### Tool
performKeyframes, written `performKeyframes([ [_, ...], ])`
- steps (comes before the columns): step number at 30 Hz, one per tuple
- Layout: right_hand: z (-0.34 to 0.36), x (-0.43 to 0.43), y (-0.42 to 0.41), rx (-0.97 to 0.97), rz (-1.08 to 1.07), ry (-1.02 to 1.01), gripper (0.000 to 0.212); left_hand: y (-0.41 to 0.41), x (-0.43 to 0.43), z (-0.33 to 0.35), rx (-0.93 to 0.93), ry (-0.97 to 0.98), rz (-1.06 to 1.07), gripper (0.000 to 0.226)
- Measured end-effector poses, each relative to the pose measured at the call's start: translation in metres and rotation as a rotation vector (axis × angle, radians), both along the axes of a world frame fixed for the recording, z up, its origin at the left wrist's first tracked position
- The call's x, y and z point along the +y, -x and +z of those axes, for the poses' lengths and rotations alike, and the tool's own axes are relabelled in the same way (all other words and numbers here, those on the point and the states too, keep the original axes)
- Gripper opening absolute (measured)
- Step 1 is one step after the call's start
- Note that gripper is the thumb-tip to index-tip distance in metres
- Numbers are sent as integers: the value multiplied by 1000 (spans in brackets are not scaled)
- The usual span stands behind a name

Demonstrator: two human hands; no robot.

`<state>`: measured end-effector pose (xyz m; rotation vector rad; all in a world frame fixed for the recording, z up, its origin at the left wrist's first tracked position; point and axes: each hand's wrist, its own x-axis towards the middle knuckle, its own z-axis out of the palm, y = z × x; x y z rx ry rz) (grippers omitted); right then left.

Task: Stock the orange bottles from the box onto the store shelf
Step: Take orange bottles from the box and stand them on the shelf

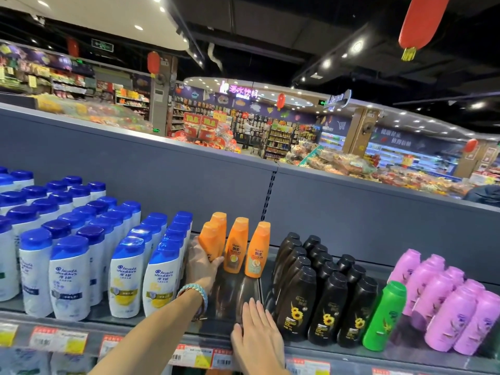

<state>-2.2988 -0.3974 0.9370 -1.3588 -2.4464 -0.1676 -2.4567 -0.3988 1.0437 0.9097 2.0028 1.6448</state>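
Head view | I see left hand [201, 266] clenched round 1 orange bottle [209, 239] | 2 other orange bottles [236, 244] [258, 250] just right of grip | right hand [257, 334] flat, released, on shelf [224, 296]

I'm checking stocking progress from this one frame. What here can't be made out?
- Box: outside the head view, so the remaining stock is unknown.
- Leftmost orange bottle: its lower part and label are hidden by the left hand gripping it.
- Orange bottle behind it: mostly hidden by the front one.
- Price tags: blurred, unreadable.
- Right hand, flat on the shelf: covers part of the front edge.
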Motion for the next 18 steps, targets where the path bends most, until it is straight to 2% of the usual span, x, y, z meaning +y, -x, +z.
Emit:
performKeyframes([
  [12,6,-5,1,46,5,98,55,13,15,-13,130,14,37,90],
  [18,4,-3,1,45,18,51,55,17,21,-17,146,4,39,91],
])
